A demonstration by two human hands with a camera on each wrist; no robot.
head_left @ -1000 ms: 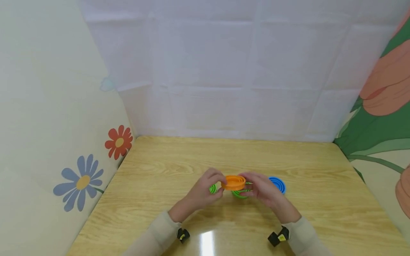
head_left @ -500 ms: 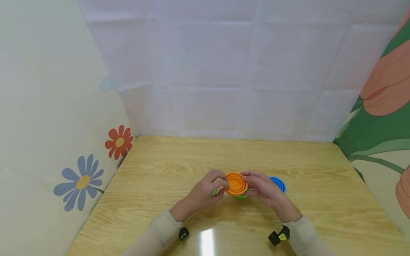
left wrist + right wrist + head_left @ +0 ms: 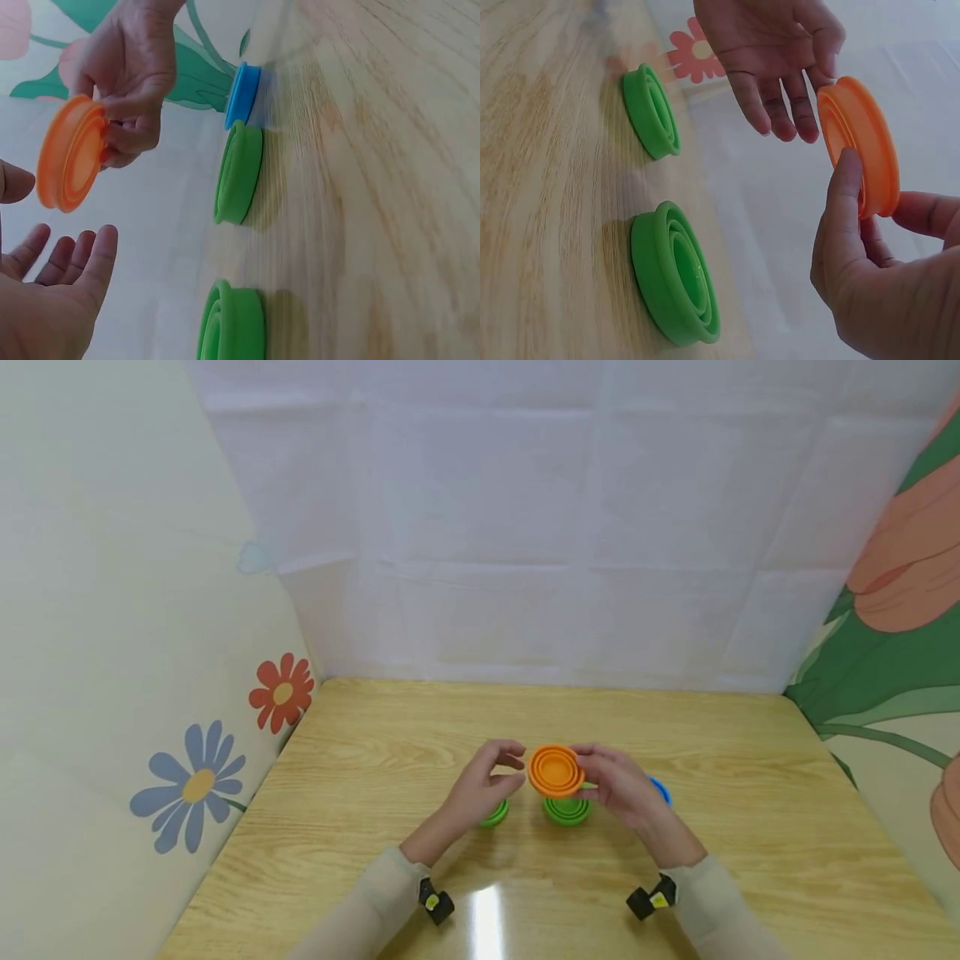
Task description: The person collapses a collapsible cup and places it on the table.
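An orange collapsible cup point(image 3: 557, 770), folded flat into concentric rings, is held up above the table by my right hand point(image 3: 617, 783). In the right wrist view, my thumb and fingers pinch the rim of this orange cup point(image 3: 862, 142). My left hand point(image 3: 480, 785) is just left of it with fingers spread and nothing in them; the left wrist view shows a gap between my left fingers point(image 3: 94, 262) and the orange cup point(image 3: 71, 154). Below the orange cup, a green collapsed cup point(image 3: 567, 812) lies on the table. A second green cup point(image 3: 495, 815) is partly hidden by my left hand.
A blue collapsed cup point(image 3: 661, 790) lies right of the green ones, mostly behind my right hand. The wooden table point(image 3: 405, 727) ends at a white cloth point(image 3: 480, 527) at the back. Walls with painted flowers stand on both sides.
Both hands held the orange cup before; my left hand has let go and moved slightly left. The cup has tilted its ringed face toward me and risen a little in my right hand.
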